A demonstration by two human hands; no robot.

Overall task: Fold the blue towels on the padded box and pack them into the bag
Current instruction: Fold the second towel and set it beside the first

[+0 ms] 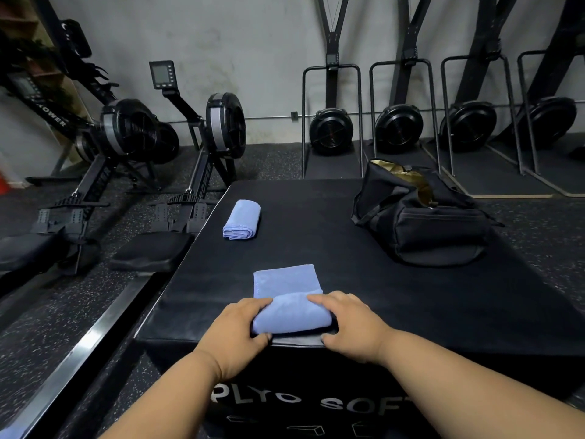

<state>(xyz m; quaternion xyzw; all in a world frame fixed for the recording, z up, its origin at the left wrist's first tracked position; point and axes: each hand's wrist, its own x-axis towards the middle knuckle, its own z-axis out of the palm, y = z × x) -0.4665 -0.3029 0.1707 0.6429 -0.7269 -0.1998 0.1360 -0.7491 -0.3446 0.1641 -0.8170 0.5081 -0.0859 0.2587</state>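
A blue towel [286, 296] lies at the near edge of the black padded box [316, 223], its near end turned up into a roll. My left hand [240, 324] grips the roll's left end, fingers over the top and thumb underneath. My right hand [348, 321] grips the right end the same way. A second blue towel [242, 219], folded into a small bundle, lies further back on the left of the box. The black bag [421, 217] sits at the box's far right with its top open, showing a tan lining.
Rowing machines [133, 144] stand on the speckled floor to the left of the box. Ski machines with black fan wheels [399, 128] line the far wall. The box's front face carries white lettering [316, 402].
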